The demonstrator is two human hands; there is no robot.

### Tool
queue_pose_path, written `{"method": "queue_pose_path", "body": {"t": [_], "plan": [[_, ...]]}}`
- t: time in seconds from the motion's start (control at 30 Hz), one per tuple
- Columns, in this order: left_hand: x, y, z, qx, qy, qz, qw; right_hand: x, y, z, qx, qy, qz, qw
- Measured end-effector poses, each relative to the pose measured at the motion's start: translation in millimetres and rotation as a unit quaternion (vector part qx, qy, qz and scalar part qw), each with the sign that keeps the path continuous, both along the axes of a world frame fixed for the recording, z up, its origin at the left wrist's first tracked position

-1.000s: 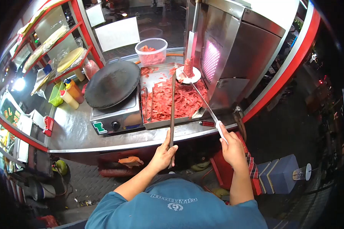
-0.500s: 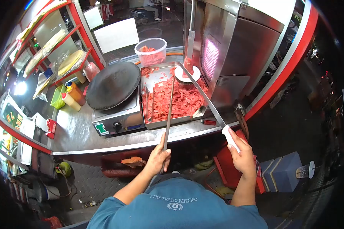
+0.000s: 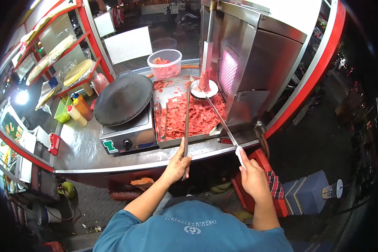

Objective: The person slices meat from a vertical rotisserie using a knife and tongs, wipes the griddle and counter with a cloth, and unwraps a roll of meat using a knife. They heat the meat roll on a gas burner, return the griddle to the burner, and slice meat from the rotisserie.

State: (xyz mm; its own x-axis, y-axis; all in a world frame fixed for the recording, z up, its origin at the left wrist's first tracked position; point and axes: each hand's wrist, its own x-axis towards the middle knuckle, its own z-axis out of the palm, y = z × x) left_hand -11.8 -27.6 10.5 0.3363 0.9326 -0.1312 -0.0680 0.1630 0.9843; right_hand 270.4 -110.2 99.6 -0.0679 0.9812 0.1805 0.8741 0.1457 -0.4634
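Note:
My right hand (image 3: 254, 174) is closed around the white handle of a long knife (image 3: 224, 125). The blade reaches up to the white disc (image 3: 210, 93) at the foot of the vertical spit, where a small chunk of meat (image 3: 204, 80) remains on the shaft. My left hand (image 3: 177, 164) grips a long thin metal rod (image 3: 187, 113), pointing away from me over the tray. Below both tools, thin reddish meat slices (image 3: 197, 115) fill much of the metal tray (image 3: 172, 143). A pair of tongs (image 3: 163, 122) appears to lie at its left side.
Left of the tray, a black round pan (image 3: 124, 100) sits on a gas burner (image 3: 128, 136). Behind stands a clear tub of meat (image 3: 165, 63). The grill (image 3: 229, 71) glows right of the spit. Sauce bottles (image 3: 77, 115) and flatbread shelves (image 3: 77, 71) are at left.
The knife has come down and left, its blade end shifting from the spit's left side onto the disc area. My right hand moved left; my left hand still holds the rod upright over the tray.

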Motion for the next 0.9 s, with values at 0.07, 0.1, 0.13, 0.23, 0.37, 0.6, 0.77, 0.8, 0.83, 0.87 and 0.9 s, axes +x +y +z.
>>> {"method": "queue_pose_path", "body": {"t": [0.07,0.1,0.13,0.23,0.37,0.6,0.77,0.8,0.83,0.87,0.9], "plan": [[-1,-2,2,-0.003,-0.004,-0.003,1.000,5,-12,18,-0.050,0.031,0.007,0.998],[-4,-2,3,-0.005,-0.005,-0.004,1.000,7,-12,15,-0.035,0.075,0.024,0.996],[-7,-2,3,-0.011,-0.020,-0.004,1.000,9,-12,8,-0.020,0.120,0.042,0.992],[-24,-5,1,-0.045,-0.094,0.010,0.995,10,-13,-1,-0.024,0.184,0.048,0.982],[-45,-17,15,-0.037,-0.142,0.028,0.989,4,-10,2,-0.012,0.125,0.008,0.992],[-58,-44,9,-0.032,-0.103,0.019,0.994,10,-18,6,0.018,0.071,0.020,0.997],[-73,-69,29,-0.066,0.137,-0.026,0.988,24,-31,4,0.015,0.173,0.004,0.985],[-70,-72,38,-0.051,0.210,-0.033,0.976,25,-33,-2,0.017,0.189,0.001,0.982],[-67,-70,39,-0.031,0.241,-0.042,0.969,25,-35,-6,0.019,0.204,-0.001,0.979],[-63,-68,39,-0.013,0.271,-0.051,0.961,25,-36,-9,0.006,0.224,-0.005,0.975],[-58,-66,41,0.005,0.300,-0.060,0.952,25,-37,-13,-0.007,0.243,-0.010,0.970]]}}
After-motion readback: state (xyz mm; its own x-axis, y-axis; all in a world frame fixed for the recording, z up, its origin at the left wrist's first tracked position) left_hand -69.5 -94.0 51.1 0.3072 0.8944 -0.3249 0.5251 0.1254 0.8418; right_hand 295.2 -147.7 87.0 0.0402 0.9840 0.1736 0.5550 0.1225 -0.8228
